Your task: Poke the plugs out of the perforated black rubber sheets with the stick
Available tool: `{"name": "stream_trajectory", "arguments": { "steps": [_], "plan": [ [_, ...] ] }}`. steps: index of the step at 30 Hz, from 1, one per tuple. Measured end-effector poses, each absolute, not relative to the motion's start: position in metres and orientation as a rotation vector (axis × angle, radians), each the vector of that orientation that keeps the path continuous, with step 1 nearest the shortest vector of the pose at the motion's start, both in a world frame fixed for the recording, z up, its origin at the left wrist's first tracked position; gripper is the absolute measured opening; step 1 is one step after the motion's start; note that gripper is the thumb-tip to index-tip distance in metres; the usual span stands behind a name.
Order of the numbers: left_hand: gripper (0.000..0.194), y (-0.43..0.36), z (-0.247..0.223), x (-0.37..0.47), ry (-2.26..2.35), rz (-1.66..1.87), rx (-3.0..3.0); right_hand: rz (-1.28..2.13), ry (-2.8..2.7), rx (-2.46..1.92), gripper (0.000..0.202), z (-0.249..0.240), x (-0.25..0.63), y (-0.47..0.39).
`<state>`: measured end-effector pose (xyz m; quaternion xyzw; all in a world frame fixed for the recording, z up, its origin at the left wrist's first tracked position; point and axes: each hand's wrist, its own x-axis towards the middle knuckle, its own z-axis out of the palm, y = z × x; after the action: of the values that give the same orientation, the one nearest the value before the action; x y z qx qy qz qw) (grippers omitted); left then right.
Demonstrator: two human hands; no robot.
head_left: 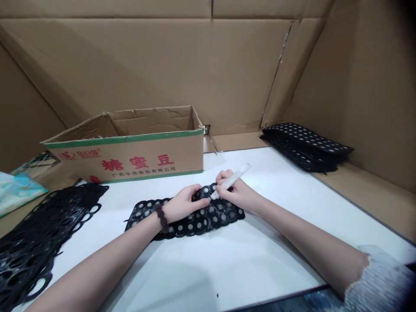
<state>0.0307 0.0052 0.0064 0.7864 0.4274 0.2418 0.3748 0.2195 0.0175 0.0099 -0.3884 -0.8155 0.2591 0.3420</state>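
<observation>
A black sheet with rows of pale round spots [190, 227] lies flat on the white tabletop. My left hand [183, 203] rests on top of it, thumb and forefinger stretched out and apart, with its other fingers partly hidden. In my right hand [238, 193] is a whitish pen-shaped tool [238, 173], gripped like a pen and slanting up to the right. Its lower end meets the sheet close to my left fingertips. I cannot make out the tip clearly.
A cardboard box [156, 151] with green edges and red lettering stands behind my left hand. Black sheets with large open holes [42, 229] lie at the left, near a plastic packet [19, 190]. Spotted black sheets [305, 145] are stacked back right. Cardboard walls [146, 65] surround the table.
</observation>
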Motion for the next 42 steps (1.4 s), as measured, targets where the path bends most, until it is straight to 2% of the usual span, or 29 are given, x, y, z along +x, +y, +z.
{"name": "stream_trajectory", "arguments": {
  "steps": [9, 19, 27, 31, 35, 42],
  "plan": [
    [0.022, 0.010, 0.006, 0.028, 1.053, 0.544, 1.872, 0.665, -2.115, -0.972, 0.021, 0.008, 0.219, 0.020],
    [0.019, 0.009, 0.001, 0.031, 1.013, 0.673, 1.746, 0.498, -2.083, -0.996, 0.024, 0.001, 0.209, 0.014],
    [0.017, 0.005, -0.006, 0.035, 1.155, 0.766, 1.885, -0.023, -2.246, -1.095, 0.016, -0.007, 0.198, 0.014],
    [0.020, 0.001, -0.002, 0.036, 1.076, 0.786, 1.883, -0.091, -2.267, -1.141, 0.015, -0.004, 0.197, 0.021],
    [0.022, -0.001, 0.004, 0.034, 1.034, 0.743, 1.843, 0.182, -2.253, -1.039, 0.018, 0.009, 0.207, 0.023],
    [0.028, 0.005, 0.010, 0.031, 1.025, 0.726, 1.741, 1.177, -2.041, -0.957, 0.025, 0.019, 0.235, 0.027]
  ]
}}
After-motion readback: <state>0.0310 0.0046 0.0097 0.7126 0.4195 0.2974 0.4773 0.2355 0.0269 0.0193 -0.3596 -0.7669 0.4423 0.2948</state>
